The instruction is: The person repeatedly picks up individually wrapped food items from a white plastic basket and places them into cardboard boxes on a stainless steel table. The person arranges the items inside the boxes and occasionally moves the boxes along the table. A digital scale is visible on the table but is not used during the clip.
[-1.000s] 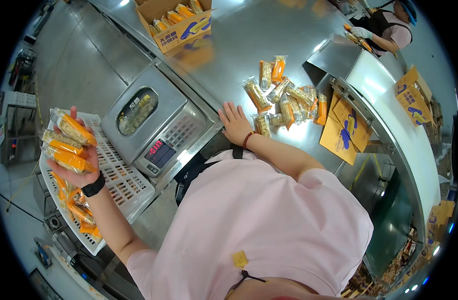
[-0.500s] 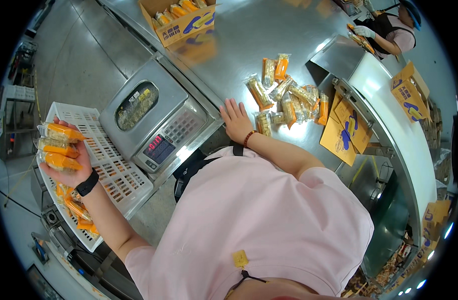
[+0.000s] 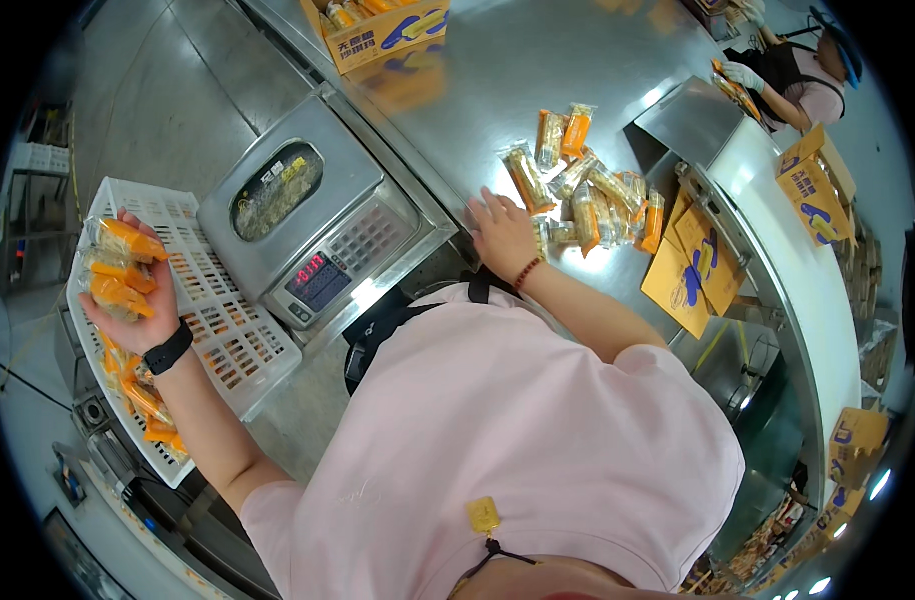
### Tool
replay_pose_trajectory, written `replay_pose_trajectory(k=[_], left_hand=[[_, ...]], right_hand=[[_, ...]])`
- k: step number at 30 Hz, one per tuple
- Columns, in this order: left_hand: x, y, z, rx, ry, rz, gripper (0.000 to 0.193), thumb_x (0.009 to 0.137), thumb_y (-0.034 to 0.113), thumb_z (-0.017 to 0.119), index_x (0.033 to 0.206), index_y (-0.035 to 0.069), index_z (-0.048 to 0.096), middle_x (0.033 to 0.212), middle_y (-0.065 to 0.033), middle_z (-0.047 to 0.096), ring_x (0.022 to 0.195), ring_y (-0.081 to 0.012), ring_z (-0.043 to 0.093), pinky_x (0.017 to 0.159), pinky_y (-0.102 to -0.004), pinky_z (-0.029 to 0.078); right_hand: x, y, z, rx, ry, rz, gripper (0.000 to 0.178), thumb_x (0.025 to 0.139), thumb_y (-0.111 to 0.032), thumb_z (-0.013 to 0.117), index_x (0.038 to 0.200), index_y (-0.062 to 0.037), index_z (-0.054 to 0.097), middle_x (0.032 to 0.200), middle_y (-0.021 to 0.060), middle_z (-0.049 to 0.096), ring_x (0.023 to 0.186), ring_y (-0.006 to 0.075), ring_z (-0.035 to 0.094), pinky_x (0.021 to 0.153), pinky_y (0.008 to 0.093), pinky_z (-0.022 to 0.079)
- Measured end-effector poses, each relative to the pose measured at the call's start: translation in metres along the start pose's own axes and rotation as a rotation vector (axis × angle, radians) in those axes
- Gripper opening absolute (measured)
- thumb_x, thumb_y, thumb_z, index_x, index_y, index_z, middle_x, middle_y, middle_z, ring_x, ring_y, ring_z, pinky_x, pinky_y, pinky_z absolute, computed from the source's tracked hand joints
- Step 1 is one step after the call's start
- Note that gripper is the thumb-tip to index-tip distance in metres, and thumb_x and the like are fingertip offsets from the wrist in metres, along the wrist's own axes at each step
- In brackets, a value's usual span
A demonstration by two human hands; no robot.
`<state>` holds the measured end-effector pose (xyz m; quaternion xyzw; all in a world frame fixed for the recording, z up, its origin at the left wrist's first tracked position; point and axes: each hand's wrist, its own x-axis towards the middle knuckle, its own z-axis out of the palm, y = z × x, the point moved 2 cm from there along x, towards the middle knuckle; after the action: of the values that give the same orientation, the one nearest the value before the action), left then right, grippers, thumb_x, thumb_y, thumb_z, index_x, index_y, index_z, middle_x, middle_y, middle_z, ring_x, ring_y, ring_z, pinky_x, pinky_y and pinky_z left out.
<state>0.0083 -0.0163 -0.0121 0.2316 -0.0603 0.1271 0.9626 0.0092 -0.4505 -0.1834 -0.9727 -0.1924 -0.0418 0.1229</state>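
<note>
My left hand (image 3: 147, 312), with a black wristband, is closed round three wrapped snack bars (image 3: 127, 275) in clear and orange film, above the white plastic crate (image 3: 239, 345). More of these bars (image 3: 142, 395) lie in the crate beneath my wrist. My right hand (image 3: 502, 238), wearing a beaded bracelet, is at the near edge of the steel table with its fingers stretched and nothing in them. Just beyond its fingers to the right lies a loose pile of wrapped bars (image 3: 589, 195). One bar at the pile's near side is partly hidden by the hand.
A steel scale (image 3: 307, 220) with a lit red display stands between crate and table. An open carton (image 3: 392, 35) of bars sits at the back. Flattened yellow cartons (image 3: 687, 270) lie beside the curved white conveyor (image 3: 777, 200). A gloved co-worker (image 3: 807, 75) handles bars far right.
My right hand has slid right along the table edge, closer to the pile of bars. My left hand still holds its three bars, slightly lower relative to the crate's rim.
</note>
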Motion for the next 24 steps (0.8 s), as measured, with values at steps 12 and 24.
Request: replay_pose_trajectory(k=[12,24], left_hand=[[-0.001,-0.009,0.023,0.243,0.146,0.076,0.088,0.072,0.049,0.06,0.135,0.002,0.021,0.137,-0.0233,0.024,0.128,-0.033,0.026,0.107,-0.047,0.019],[-0.017,-0.056,0.036,0.374,-0.095,-0.302,0.094,0.069,0.056,0.062,0.137,0.007,0.018,0.132,-0.024,0.032,0.119,-0.037,0.038,0.093,-0.0446,0.041]], right_hand=[[-0.059,0.026,-0.017,-0.248,-0.162,0.155,0.045,0.073,-0.009,0.055,0.117,-0.0068,0.044,0.122,0.0174,0.041,0.098,0.0321,0.045,0.084,0.0391,0.041],[0.063,-0.102,-0.106,1.042,0.086,-0.365,0.051,0.076,0.0,0.057,0.123,-0.0053,0.039,0.127,0.0162,0.035,0.112,0.0284,0.042,0.087,0.0337,0.043]])
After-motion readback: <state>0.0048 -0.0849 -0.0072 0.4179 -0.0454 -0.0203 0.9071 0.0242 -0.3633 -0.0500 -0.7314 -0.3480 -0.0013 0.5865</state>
